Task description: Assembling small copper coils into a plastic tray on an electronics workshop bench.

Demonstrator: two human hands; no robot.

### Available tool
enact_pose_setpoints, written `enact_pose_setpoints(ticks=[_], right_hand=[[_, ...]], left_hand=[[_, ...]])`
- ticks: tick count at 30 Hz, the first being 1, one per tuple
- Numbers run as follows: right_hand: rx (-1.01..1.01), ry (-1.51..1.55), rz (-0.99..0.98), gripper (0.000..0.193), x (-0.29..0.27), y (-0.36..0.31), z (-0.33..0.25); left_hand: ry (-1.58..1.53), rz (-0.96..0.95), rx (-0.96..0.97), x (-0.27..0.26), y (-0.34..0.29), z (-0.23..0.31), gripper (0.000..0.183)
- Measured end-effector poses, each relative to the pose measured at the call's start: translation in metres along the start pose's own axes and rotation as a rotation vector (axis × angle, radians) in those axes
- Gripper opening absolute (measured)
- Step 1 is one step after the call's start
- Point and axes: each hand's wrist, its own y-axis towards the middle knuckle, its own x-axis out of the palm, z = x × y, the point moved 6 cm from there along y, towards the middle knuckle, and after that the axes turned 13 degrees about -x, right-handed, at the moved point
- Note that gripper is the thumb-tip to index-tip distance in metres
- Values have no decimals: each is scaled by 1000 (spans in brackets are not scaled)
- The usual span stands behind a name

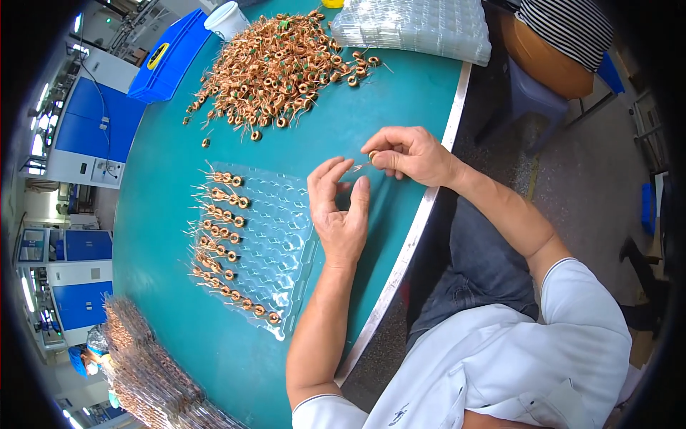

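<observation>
Right hand (421,159): pinching coil (372,155) above surface (329,121), right of tray (275,239).
Left hand (339,218): released, loosely spread, beside leads (360,167).
Leads: probably best straightened gently, without tugging.
Coil: best held steady, neither squeezed nor twisted.

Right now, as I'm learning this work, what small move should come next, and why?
Probably close the left hand gently on the wire leads: the right hand pinches the copper coil, its leads point toward the left hand, and that hand's thumb and fingers stand apart.
</observation>
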Motion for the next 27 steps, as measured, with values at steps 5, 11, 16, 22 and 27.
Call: enact_pose_setpoints(ticks=[5,11,16,22,27], right_hand=[[-13,13,-37,20,3,2,-6],[-132,-263,-183,23,12,4,-21],[-237,-282,-172,22,24,-1,-35],[-199,-306,-170,23,37,-1,-45],[-191,-274,-132,22,42,-11,-43]], left_hand=[[-7,-4,-78,-4,3,-10,12],[140,43,128,-11,-3,12,6],[-54,58,-257,-19,-9,-2,12],[-146,35,-286,-30,-16,2,13],[-229,-26,-331,-29,-23,-5,16]])
